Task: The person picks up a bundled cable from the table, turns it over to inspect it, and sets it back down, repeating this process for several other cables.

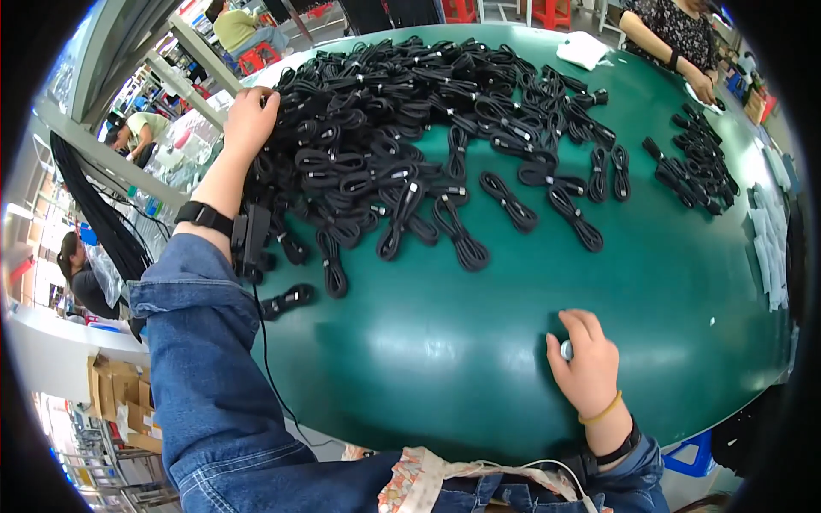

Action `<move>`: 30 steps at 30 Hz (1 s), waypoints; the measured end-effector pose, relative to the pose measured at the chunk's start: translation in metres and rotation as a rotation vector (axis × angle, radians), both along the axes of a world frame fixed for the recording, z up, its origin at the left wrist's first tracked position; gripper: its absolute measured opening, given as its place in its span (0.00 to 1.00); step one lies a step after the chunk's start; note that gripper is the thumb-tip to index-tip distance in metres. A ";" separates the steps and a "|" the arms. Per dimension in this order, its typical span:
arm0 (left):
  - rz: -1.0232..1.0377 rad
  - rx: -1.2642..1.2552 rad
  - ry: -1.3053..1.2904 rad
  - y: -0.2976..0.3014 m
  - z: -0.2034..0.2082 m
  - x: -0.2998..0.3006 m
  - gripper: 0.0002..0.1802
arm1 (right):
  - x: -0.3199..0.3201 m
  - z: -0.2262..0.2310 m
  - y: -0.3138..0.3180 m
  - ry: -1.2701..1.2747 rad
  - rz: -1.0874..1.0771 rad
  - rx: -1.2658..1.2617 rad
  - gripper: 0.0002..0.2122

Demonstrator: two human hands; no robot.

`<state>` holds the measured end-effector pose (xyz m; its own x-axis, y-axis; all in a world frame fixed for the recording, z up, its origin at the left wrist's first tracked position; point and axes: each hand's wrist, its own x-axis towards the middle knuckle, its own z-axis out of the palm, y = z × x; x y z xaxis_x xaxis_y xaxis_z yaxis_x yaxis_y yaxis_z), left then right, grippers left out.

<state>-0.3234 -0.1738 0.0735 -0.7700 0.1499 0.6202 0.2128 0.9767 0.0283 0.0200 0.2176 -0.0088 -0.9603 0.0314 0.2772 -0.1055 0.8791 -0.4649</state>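
A large heap of black coiled cables (385, 111), each bundle tied at its middle, spreads over the green table (445, 350). At the heap's far left edge, my left hand (248, 126) is closed, its fingers bent down by the cables. Its fingertips are hidden, so what they grip does not show. My right hand (588, 363) rests low over the table's near right part. Between its thumb and curled fingers sits a small round whitish piece (566, 349), too small to name. Several single bundles, such as one cable bundle (462, 235), lie along the heap's near side.
A smaller pile of black cables (697, 162) lies at the right, before a co-worker's hand (703, 85). White packets (768, 244) line the right edge. A white cloth-like bundle (584, 51) lies at the back. A metal frame (128, 162) and hanging black cables (94, 209) stand left.
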 end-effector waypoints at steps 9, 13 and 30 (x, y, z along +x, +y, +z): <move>0.340 0.041 -0.293 0.012 -0.072 -0.074 0.22 | -0.014 0.000 -0.001 -0.103 0.012 -0.005 0.13; -0.092 -0.166 -0.260 -0.002 -0.078 -0.059 0.19 | -0.013 0.000 -0.005 -0.106 0.010 -0.024 0.13; -0.326 0.354 -0.185 0.158 -0.110 0.166 0.19 | 0.005 -0.009 -0.014 0.089 0.107 -0.074 0.09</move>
